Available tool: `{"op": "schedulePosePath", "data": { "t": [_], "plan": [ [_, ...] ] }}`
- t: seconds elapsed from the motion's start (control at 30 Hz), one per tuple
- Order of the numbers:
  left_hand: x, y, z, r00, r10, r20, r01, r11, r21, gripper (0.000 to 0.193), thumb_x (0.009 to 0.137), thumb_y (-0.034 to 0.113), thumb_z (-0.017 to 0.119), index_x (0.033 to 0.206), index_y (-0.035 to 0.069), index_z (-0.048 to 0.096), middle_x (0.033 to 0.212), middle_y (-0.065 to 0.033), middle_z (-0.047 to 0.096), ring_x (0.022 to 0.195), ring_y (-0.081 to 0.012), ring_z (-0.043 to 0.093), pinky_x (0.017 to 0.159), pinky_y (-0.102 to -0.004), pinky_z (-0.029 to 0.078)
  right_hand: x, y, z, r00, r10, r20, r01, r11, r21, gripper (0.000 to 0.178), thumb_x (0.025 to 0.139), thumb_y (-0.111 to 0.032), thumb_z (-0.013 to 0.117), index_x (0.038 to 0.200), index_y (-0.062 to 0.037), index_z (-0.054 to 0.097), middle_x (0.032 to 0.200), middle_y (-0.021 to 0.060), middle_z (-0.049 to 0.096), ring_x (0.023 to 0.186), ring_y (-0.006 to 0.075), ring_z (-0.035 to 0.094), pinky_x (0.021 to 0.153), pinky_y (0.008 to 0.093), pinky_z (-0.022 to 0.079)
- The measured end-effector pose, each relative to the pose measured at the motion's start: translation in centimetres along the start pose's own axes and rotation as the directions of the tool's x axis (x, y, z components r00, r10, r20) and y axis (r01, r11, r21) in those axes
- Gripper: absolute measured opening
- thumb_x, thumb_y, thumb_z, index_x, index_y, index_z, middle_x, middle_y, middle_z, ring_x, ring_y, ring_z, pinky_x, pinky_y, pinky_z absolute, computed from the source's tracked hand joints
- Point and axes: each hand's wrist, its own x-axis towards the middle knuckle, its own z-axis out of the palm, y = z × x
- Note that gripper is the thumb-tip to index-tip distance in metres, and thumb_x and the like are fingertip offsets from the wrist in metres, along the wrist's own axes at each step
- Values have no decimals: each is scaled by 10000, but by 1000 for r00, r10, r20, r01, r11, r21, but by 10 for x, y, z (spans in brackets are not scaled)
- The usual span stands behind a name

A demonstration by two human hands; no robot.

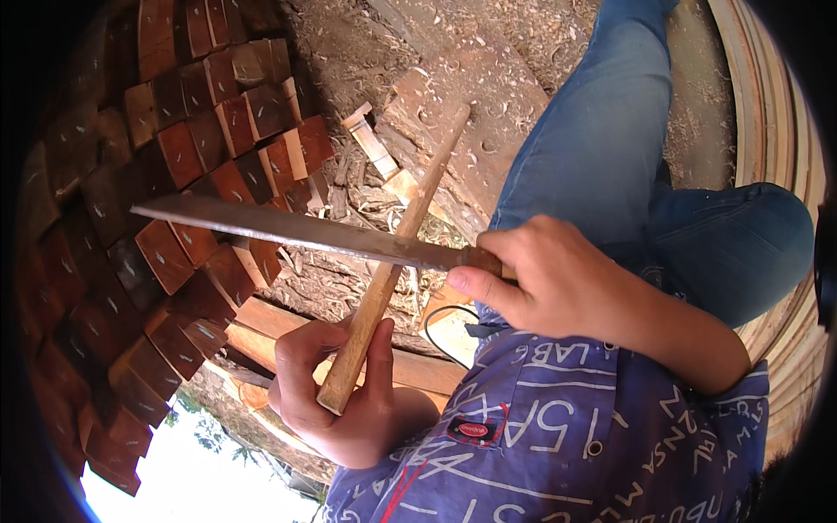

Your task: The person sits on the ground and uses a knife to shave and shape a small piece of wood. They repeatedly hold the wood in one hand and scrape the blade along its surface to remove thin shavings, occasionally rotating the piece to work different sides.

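A long machete (288, 228) with a broad steel blade points leftward across the middle of the head view. My right hand (545, 279) is closed around its wooden handle. Below, my left hand (340, 392) grips the near end of a slim wooden stick (370, 318), thumb on one side and fingers on the other. The stick slants up and away to the right, narrowing toward its far end. The blade crosses over the stick near its middle; whether the two touch, I cannot tell.
Stacked reddish-brown wood blocks (192, 144) rise on the left. Wood shavings litter the ground around a wide flat board (471, 105) beyond the stick. My jean-clad leg (584, 131) stretches ahead on the right. Pale wooden strips (776, 105) curve along the right edge.
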Motion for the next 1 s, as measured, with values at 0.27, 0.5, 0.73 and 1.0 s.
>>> {"op": "schedulePosePath", "data": {
  "t": [0.27, 0.5, 0.73, 1.0],
  "plan": [
    [2, 6, -1, 999, -24, 22, 24, 1000, -3, 339, 663, 33, 887, 843, 22, 600, 705, -94, 674, 624, -210, 696, 586, -276, 516, 6, 11, -7, 992, 125, 4, -125, 991, 50, 570, 968, -486, 549, 840, 41, 725, 563, 224, 585, 566, 404, 633, 583, 480, 503],
    [9, 10, 0, 997, 22, 80, -18, 999, -43, 307, 686, 29, 870, 837, 23, 603, 726, -99, 682, 613, -207, 691, 580, -285, 521, 14, 39, -10, 990, 129, -58, -126, 991, 41, 583, 979, -511, 522, 768, -1, 709, 521, 173, 576, 514, 335, 632, 526, 466, 490],
    [5, 19, 1, 1000, -3, 29, 4, 1000, -15, 303, 685, 21, 863, 843, 29, 604, 715, -112, 683, 621, -219, 691, 595, -299, 532, -9, 1, 4, 983, -147, -105, 137, 985, -101, 610, 973, -516, 529, 744, 25, 691, 529, 193, 586, 492, 373, 620, 523, 480, 509],
    [6, 24, -1, 998, -52, 37, 52, 999, 0, 312, 673, 19, 864, 845, 37, 605, 712, -103, 684, 633, -211, 694, 606, -287, 526, 2, 25, -5, 985, 164, -52, -163, 986, 28, 619, 986, -505, 507, 717, 29, 667, 540, 209, 578, 535, 398, 624, 568, 498, 501]
  ]
}}
